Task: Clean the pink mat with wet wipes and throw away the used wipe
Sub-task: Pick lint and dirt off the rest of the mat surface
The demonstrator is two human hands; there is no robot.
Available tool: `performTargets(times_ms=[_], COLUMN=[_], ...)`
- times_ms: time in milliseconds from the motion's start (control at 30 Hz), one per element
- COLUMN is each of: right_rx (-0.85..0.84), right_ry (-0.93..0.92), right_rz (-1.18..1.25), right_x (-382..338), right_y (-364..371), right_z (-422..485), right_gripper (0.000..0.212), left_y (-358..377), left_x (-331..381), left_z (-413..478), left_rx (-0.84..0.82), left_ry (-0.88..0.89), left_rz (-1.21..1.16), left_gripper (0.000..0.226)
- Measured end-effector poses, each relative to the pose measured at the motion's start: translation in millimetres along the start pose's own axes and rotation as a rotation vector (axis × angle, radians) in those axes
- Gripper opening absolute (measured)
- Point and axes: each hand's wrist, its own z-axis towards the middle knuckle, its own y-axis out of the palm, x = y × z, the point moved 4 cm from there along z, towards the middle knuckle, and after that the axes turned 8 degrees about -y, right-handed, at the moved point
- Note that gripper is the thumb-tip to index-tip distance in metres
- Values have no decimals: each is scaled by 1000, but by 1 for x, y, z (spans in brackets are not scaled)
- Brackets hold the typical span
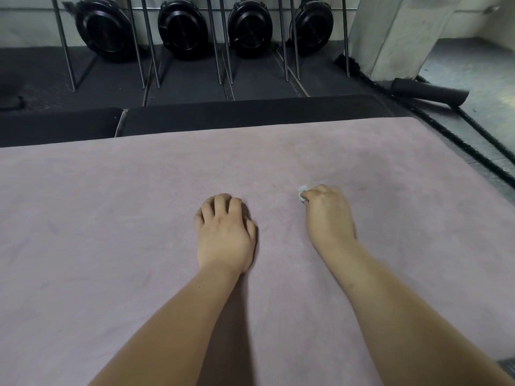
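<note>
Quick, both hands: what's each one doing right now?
Left hand: open, fingers loosely bent, resting on the pink mat, holding nothing.
Right hand: closed around a small white wipe, down on the mat.

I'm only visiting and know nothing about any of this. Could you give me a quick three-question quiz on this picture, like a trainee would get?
1. True or false: the left hand holds the wet wipe.
2. Where does the black rope lie relative to the pink mat? A) across it B) on the floor to its right C) under it
3. Fill in: ___ round black machines stand along the far wall.
Key: 1 false, the right hand pinches it; 2 B; 3 four.
</note>
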Motion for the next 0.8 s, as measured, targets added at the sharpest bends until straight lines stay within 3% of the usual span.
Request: performTargets(times_ms=[67, 167, 300, 500, 633, 800], right_rx=[9, 5, 32, 0, 10, -13], right_ry=[26, -165, -241, 47, 184, -120], right_rz=[30, 170, 252, 86, 118, 279], right_x=[-23, -71, -58, 30, 9, -81], right_y=[2, 1, -10, -16, -18, -8], right_z=[-3, -17, -21, -11, -17, -42], right_gripper=[18, 14, 10, 14, 21, 18], left_y=[1, 2, 2, 1, 0, -2], left_x=[0, -1, -1, 0, 0, 1], left_z=[1, 0, 0, 1, 1, 0], left_rx=[-6, -6, -5, -13, -13, -9], left_ry=[-2, 5, 2, -5, -1, -2], left_rz=[1, 10, 12, -3, 5, 4], left_gripper=[33, 32, 33, 34, 35, 34])
